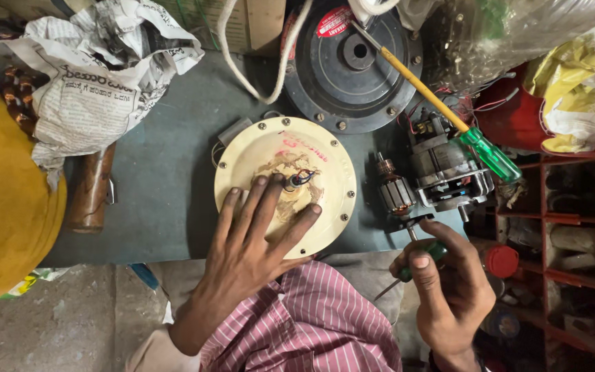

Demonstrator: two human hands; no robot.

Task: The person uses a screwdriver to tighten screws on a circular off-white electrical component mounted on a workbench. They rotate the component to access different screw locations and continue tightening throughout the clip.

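Observation:
My left hand (253, 238) lies flat with fingers spread on a round cream motor housing (332, 162), which rests on the grey-green bench (166, 172). Short wires poke out of the housing's centre hole just beyond my fingertips. Over my lap at the bench's near edge, my right hand (449, 289) is closed around a green-handled screwdriver (430, 253), its thin shaft pointing down-left. A copper-wound armature (394, 191) and a small grey electric motor (445, 169) sit just beyond that hand.
A dark round motor cover (352, 65) lies behind the cream housing. A long yellow-and-green screwdriver (442, 110) lies across it and the small motor. Crumpled newspaper (98, 76) sits at left beside a yellow rounded object (1, 200). Red shelves (573, 227) stand at right.

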